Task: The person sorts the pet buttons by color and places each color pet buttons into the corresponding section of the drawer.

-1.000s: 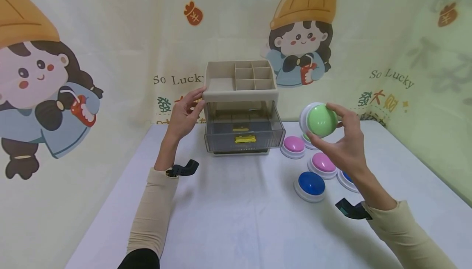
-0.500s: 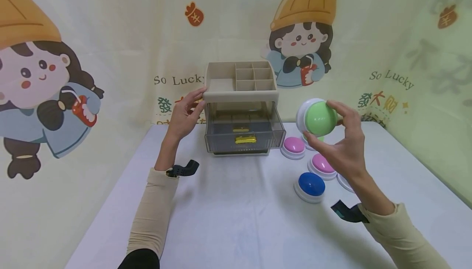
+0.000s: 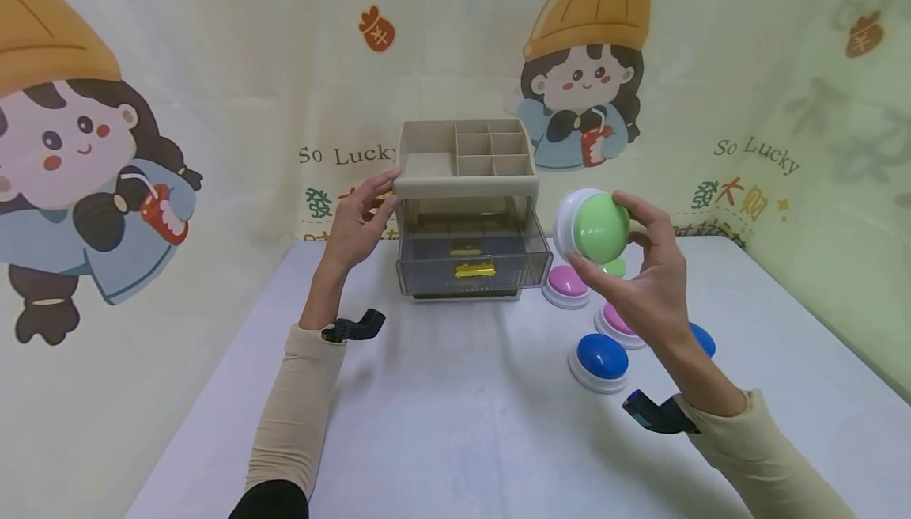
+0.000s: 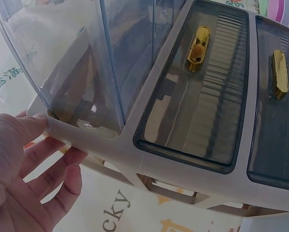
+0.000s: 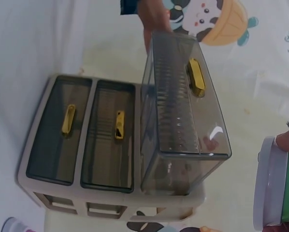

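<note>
A beige organizer stands upright near the middle of the far edge of the white table, compartments on top, its smoky clear top drawer pulled out, the two below closed. The left hand touches its upper left side. The right hand grips a green-domed, white-based button above the table, tipped sideways, dome turned right.

green-and-white button, beige organizer
</note>
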`<act>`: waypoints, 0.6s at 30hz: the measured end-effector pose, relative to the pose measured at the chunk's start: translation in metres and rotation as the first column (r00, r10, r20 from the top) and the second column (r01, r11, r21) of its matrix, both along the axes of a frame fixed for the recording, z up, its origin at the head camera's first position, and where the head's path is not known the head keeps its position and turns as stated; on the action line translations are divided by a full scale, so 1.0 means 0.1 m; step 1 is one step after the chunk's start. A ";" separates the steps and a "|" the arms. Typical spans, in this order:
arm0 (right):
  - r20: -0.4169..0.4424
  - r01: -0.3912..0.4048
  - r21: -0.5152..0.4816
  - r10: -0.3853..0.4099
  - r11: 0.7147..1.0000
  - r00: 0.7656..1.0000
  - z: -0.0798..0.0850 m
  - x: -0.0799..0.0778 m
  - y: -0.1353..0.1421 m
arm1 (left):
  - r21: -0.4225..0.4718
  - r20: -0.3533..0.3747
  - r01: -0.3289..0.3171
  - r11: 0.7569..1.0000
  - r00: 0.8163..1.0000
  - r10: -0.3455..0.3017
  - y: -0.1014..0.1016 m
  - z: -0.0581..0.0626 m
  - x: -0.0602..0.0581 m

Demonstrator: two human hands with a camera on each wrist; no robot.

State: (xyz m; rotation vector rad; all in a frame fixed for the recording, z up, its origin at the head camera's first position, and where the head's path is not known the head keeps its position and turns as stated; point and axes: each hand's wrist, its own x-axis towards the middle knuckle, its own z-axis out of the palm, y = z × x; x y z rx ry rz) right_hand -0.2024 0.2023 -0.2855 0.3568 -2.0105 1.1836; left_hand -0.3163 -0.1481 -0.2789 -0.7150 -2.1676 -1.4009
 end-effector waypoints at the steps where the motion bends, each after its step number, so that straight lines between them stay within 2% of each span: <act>1: -0.006 -0.008 0.003 0.008 1.000 1.000 0.00 -0.01 -0.01 | -0.001 0.001 -0.001 1.000 1.000 0.001 0.00 -0.01 -0.01; 3: -0.014 -0.022 0.011 0.022 1.000 1.000 0.00 -0.03 -0.04 | -0.002 0.004 -0.006 1.000 1.000 0.006 0.00 -0.03 -0.03; 9: -0.032 -0.054 0.041 0.056 0.998 0.998 0.01 -0.07 -0.12 | -0.005 0.005 -0.012 1.000 1.000 0.012 -0.06 -0.15 -0.25; 12: -0.035 -0.072 0.058 0.074 0.996 0.997 0.02 -0.09 -0.17 | 0.000 -0.004 0.001 1.000 1.000 -0.001 -0.09 -0.18 -0.29; 13: -0.036 -0.080 0.062 0.082 0.995 0.996 0.02 -0.09 -0.19 | 0.000 -0.005 0.004 1.000 1.000 -0.004 -0.09 -0.19 -0.30; 18: -0.045 -0.122 0.071 0.125 0.990 0.991 0.02 -0.14 -0.28 | -0.010 0.005 -0.005 1.000 1.000 0.005 -0.02 -0.05 -0.09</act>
